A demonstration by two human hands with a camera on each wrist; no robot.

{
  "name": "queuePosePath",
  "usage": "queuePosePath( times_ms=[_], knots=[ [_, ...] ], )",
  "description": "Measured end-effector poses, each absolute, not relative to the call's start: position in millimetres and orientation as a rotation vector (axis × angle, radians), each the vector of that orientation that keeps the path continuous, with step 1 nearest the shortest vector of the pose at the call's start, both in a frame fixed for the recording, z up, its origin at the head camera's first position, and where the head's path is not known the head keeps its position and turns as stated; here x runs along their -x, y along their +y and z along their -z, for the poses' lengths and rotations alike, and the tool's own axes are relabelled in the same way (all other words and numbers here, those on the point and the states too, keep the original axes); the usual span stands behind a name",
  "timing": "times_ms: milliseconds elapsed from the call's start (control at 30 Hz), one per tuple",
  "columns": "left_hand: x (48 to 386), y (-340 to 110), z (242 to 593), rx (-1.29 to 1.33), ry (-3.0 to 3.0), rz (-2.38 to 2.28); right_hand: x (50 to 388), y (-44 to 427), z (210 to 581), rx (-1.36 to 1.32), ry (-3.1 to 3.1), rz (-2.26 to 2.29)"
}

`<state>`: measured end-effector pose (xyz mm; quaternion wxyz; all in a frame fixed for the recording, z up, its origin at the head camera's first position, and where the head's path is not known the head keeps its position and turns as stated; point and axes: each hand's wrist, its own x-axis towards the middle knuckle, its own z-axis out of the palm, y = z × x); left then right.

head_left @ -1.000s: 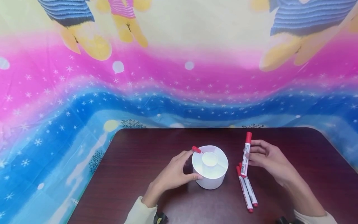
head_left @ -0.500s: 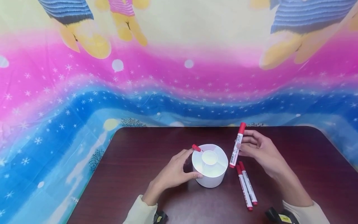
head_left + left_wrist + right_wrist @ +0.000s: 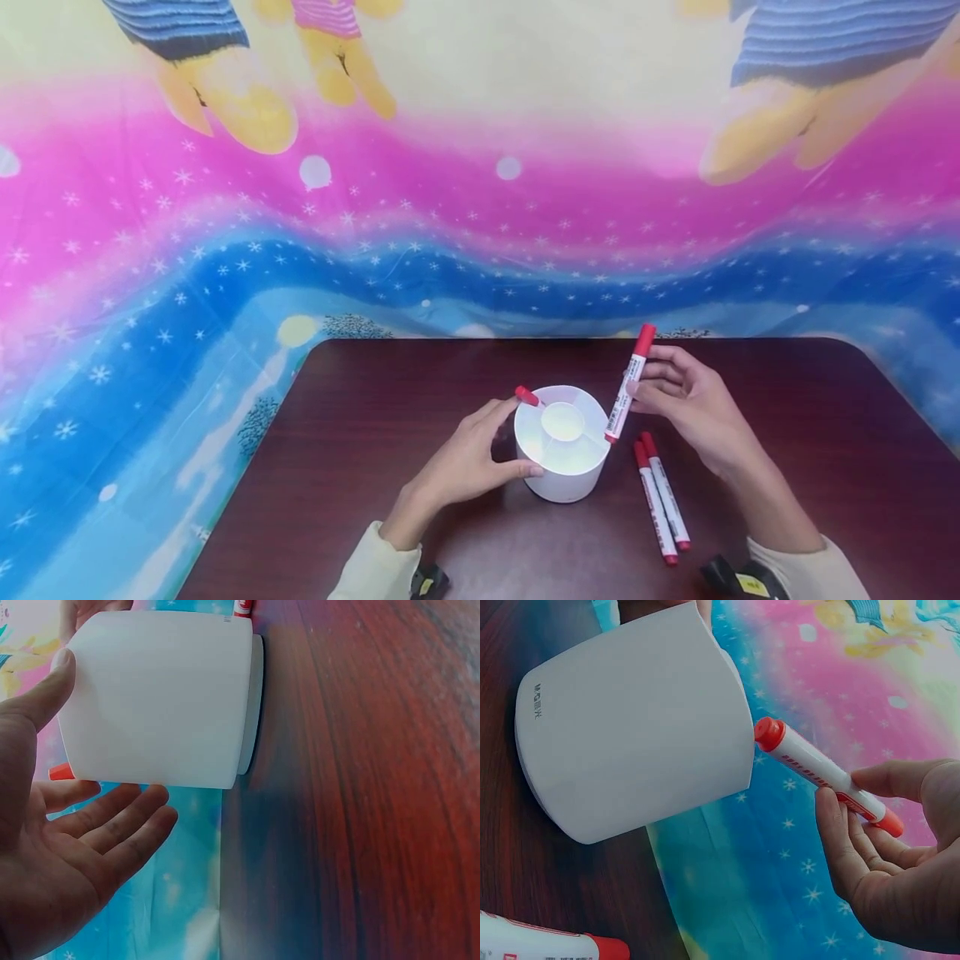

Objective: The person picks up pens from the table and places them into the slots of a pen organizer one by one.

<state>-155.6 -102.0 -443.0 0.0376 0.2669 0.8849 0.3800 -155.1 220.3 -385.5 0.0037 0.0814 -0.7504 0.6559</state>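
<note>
A white round pen holder (image 3: 567, 487) with a central ring and dividers stands upright on the table. My left hand (image 3: 467, 457) holds it from the left, thumb at the near side and fingers at the far side, as the left wrist view (image 3: 105, 832) also shows. A red marker cap (image 3: 527, 396) sticks up at the holder's far left rim; the rest of that pen is hidden inside. Between right thumb and fingers my right hand (image 3: 697, 408) pinches a red-and-white marker (image 3: 627, 387). It is tilted, red cap up, its lower end (image 3: 769, 733) at the holder's right rim; whether they touch I cannot tell.
Two more red-and-white markers (image 3: 657, 512) lie side by side on the dark wooden table (image 3: 360, 417), right of the holder and below the right hand. A colourful printed cloth (image 3: 450, 200) hangs behind the table's far edge.
My right hand has carried its marker up and left, away from the two lying markers, to the holder's right rim. The left hand and holder stay about where they were.
</note>
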Motion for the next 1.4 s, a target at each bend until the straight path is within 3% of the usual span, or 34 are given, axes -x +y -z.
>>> queuePosePath(
  times_ms=[1400],
  knots=[
    [155, -101, 443, -0.775, 2.693, -1.188, 157, 203, 400, -0.278, -2.528, -1.794]
  ],
)
